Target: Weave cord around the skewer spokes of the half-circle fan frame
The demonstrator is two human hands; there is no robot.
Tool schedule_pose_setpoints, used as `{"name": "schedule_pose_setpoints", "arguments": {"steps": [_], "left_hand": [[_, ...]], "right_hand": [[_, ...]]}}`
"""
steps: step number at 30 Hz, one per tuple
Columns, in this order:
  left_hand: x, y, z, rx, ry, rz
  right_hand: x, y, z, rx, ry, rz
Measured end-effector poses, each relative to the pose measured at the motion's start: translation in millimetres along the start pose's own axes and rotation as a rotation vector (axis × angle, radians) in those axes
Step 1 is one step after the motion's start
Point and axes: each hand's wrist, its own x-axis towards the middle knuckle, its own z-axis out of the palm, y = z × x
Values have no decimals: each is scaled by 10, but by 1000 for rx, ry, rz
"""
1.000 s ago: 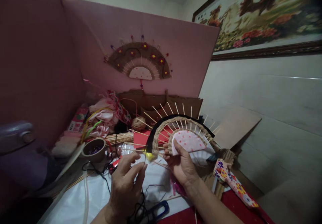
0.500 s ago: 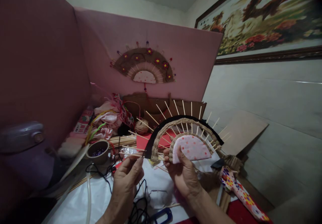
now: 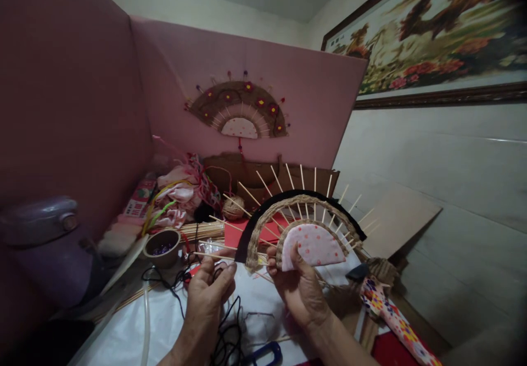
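Observation:
My right hand is closed on a half-round fan frame, its thumb on the white polka-dot fabric and its fingers behind. Thin wooden sticks radiate outward through a braided twine band and a black woven band. Close to the lower left end of the black band, my left hand pinches black cord between thumb and fingers. The pinched bit itself is mostly hidden. Loose black cord hangs and lies tangled below that hand.
A bowl of purple beads, a twine ball and a heap of pink fabric stand at left. Blue-handled scissors lie in front. A flower-patterned glue gun is at right. A finished fan hangs behind.
My left hand has moved up to the black band's left end, its thumb and fingers closing together. The fan has tilted slightly in my right hand, and the view has shifted a little.

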Motion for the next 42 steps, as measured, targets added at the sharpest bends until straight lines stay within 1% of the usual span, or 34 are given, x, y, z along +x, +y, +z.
{"name": "schedule_pose_setpoints", "arguments": {"steps": [4, 7, 11, 13, 16, 19, 24, 29, 32, 34, 36, 38, 42], "left_hand": [[21, -3, -44, 129, -86, -43], [68, 14, -83, 205, -101, -7], [166, 73, -127, 304, -105, 64], [209, 113, -146, 367, -90, 116], [245, 180, -169, 452, -68, 237], [252, 246, -192, 555, -70, 354], [247, 313, -225, 725, -98, 536], [275, 304, -243, 761, -152, 622], [281, 306, -244, 769, -141, 660], [271, 319, -235, 762, -140, 650], [257, 333, -226, 735, -154, 605], [246, 337, -222, 705, -149, 540], [240, 319, -234, 665, -92, 376]], "right_hand": [[-4, -8, 30, -9, 5, 9], [-12, -24, 32, -8, 36, 14], [-38, -53, 30, -12, 112, 74], [-48, -66, 38, -21, 146, 92], [-56, -80, 59, -38, 174, 107], [-58, -86, 77, -43, 195, 133], [-53, -76, 62, -66, 215, 119], [-54, -68, 49, -100, 195, 151], [-58, -69, 65, -87, 206, 153], [-60, -68, 72, -95, 204, 164], [-59, -64, 70, -115, 191, 167], [-56, -58, 59, -123, 180, 163], [-50, -42, 28, -125, 169, 165]]}}
